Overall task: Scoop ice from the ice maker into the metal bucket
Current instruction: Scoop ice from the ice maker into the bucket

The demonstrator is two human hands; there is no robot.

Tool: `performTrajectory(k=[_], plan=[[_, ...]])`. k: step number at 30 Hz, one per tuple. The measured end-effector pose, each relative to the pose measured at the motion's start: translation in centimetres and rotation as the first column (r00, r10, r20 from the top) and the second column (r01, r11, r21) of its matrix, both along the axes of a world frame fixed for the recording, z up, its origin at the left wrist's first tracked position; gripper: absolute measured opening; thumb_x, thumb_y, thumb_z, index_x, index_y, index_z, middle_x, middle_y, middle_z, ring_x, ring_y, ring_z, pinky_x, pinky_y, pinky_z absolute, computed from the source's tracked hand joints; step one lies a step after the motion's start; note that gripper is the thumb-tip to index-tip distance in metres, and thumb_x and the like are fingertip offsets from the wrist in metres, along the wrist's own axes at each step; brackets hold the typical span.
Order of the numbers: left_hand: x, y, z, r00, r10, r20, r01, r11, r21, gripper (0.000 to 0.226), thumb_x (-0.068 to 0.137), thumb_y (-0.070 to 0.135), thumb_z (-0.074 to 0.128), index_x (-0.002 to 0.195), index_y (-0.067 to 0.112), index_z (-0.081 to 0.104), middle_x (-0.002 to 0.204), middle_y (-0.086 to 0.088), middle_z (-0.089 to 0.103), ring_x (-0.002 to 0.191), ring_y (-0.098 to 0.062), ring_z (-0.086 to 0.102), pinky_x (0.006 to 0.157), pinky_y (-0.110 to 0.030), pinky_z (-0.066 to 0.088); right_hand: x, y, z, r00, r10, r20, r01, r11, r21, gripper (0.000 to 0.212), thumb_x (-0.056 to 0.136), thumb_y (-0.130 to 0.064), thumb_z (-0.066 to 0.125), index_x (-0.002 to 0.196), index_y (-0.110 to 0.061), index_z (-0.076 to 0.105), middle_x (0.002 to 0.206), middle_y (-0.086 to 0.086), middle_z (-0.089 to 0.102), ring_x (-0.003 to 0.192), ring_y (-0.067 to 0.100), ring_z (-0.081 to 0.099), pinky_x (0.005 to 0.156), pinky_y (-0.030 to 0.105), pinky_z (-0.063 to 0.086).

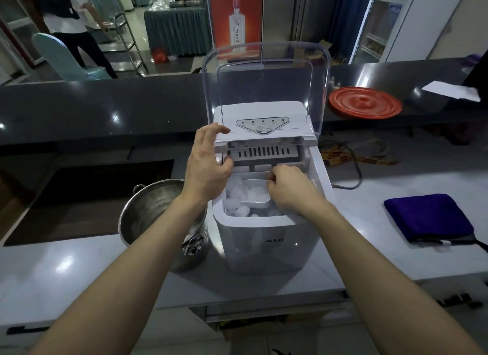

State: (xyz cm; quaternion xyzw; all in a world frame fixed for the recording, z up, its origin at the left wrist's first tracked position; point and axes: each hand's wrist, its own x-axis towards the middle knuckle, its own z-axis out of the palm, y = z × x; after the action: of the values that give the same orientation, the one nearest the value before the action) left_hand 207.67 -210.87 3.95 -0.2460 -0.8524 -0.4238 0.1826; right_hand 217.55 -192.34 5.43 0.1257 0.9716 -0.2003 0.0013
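Scoop's down in the ice, bucket waiting just to the left!
The white ice maker stands with its clear lid up, its bin heaped with cloudy ice. The pale scoop lies in the heap, and the right hand is curled round its near end. The left hand, fingers stretched loose, rests on the machine's left rim. Just beside it, the metal bucket holds a few pieces. Pale counter, dark bar top behind, red disc and purple cloth to the right.
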Motion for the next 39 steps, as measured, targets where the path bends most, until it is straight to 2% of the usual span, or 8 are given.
performTrajectory(k=[9, 13, 16, 18, 24, 29, 35, 39], plan=[[0.2, 0.0, 0.0, 1.0, -0.007, 0.01, 0.007, 1.0, 0.008, 0.051, 0.094, 0.007, 0.067, 0.137, 0.03, 0.052, 0.148, 0.005, 0.045, 0.13, -0.018, 0.054, 0.094, -0.008, 0.042, -0.4, 0.1, 0.4, 0.998, -0.058, 0.011, 0.059, 0.997, -0.052, 0.017, 0.093, -0.013, 0.052, 0.1, -0.019, 0.067, 0.102, 0.006, 0.069, 0.092, 0.03, 0.064, 0.075, 0.039, 0.053], [0.2, 0.0, 0.2, 1.0, -0.009, 0.005, 0.009, 1.0, 0.001, 0.051, 0.094, 0.006, 0.066, 0.137, 0.031, 0.052, 0.149, 0.005, 0.045, 0.133, -0.02, 0.053, 0.101, -0.02, 0.048, -0.4, -0.1, 0.5, 0.998, -0.066, 0.005, 0.066, 0.997, -0.033, 0.02, 0.093, -0.012, 0.054, 0.106, -0.02, 0.068, 0.104, 0.005, 0.07, 0.092, 0.028, 0.064, 0.079, 0.04, 0.057], [0.2, -0.1, 0.2, 1.0, -0.008, 0.004, 0.008, 1.0, -0.001, 0.051, 0.094, 0.005, 0.066, 0.137, 0.029, 0.053, 0.148, 0.004, 0.046, 0.133, -0.018, 0.052, 0.095, -0.002, 0.04, -0.4, 0.0, 0.5, 0.997, -0.078, -0.016, 0.078, 0.997, -0.027, 0.024, 0.095, -0.012, 0.054, 0.113, -0.022, 0.068, 0.107, 0.004, 0.069, 0.094, 0.027, 0.062, 0.079, 0.039, 0.056], [0.2, 0.0, 0.2, 1.0, -0.004, 0.013, 0.004, 1.0, -0.006, 0.051, 0.094, 0.006, 0.066, 0.137, 0.029, 0.052, 0.148, 0.005, 0.045, 0.131, -0.017, 0.052, 0.09, 0.003, 0.037, -0.4, 0.1, 0.5, 0.997, -0.073, -0.013, 0.073, 0.997, -0.029, 0.024, 0.097, -0.012, 0.055, 0.116, -0.022, 0.067, 0.109, 0.004, 0.069, 0.094, 0.026, 0.062, 0.081, 0.039, 0.057], [0.1, -0.1, 0.0, 1.0, -0.01, 0.019, 0.011, 1.0, -0.006, 0.051, 0.094, 0.006, 0.066, 0.137, 0.03, 0.052, 0.149, 0.004, 0.045, 0.132, -0.019, 0.053, 0.097, -0.009, 0.041, -0.1, 0.2, 0.6, 0.997, -0.071, -0.024, 0.069, 0.996, -0.047, 0.025, 0.096, -0.011, 0.052, 0.114, -0.023, 0.065, 0.111, 0.005, 0.07, 0.094, 0.027, 0.061, 0.078, 0.038, 0.053], [0.1, -0.2, 0.1, 1.0, -0.015, 0.013, 0.015, 1.0, 0.007, 0.052, 0.094, 0.006, 0.066, 0.136, 0.032, 0.053, 0.148, 0.006, 0.046, 0.133, -0.018, 0.053, 0.106, -0.031, 0.05, 0.3, 0.5, 1.0, 0.994, -0.102, -0.033, 0.099, 0.992, -0.084, 0.026, 0.095, -0.007, 0.05, 0.111, -0.02, 0.067, 0.111, 0.007, 0.071, 0.093, 0.027, 0.057, 0.075, 0.033, 0.043], [0.1, -0.2, 0.0, 1.0, -0.023, 0.021, 0.023, 1.0, 0.002, 0.049, 0.097, 0.007, 0.066, 0.136, 0.033, 0.051, 0.15, 0.006, 0.044, 0.135, -0.02, 0.052, 0.107, -0.035, 0.052, 0.9, 0.6, 2.0, 0.987, -0.144, -0.065, 0.132, 0.978, -0.159, 0.034, 0.098, -0.005, 0.05, 0.123, -0.016, 0.069, 0.114, 0.009, 0.067, 0.094, 0.027, 0.05, 0.077, 0.031, 0.041], [0.2, -0.2, 0.1, 1.0, -0.021, 0.023, 0.021, 1.0, 0.006, 0.048, 0.098, 0.007, 0.065, 0.136, 0.032, 0.051, 0.15, 0.006, 0.044, 0.135, -0.022, 0.052, 0.108, -0.039, 0.055, 1.3, 0.4, 2.4, 0.981, -0.181, -0.076, 0.165, 0.969, -0.183, 0.03, 0.096, -0.007, 0.049, 0.116, -0.018, 0.069, 0.11, 0.008, 0.066, 0.095, 0.029, 0.054, 0.074, 0.032, 0.041]])
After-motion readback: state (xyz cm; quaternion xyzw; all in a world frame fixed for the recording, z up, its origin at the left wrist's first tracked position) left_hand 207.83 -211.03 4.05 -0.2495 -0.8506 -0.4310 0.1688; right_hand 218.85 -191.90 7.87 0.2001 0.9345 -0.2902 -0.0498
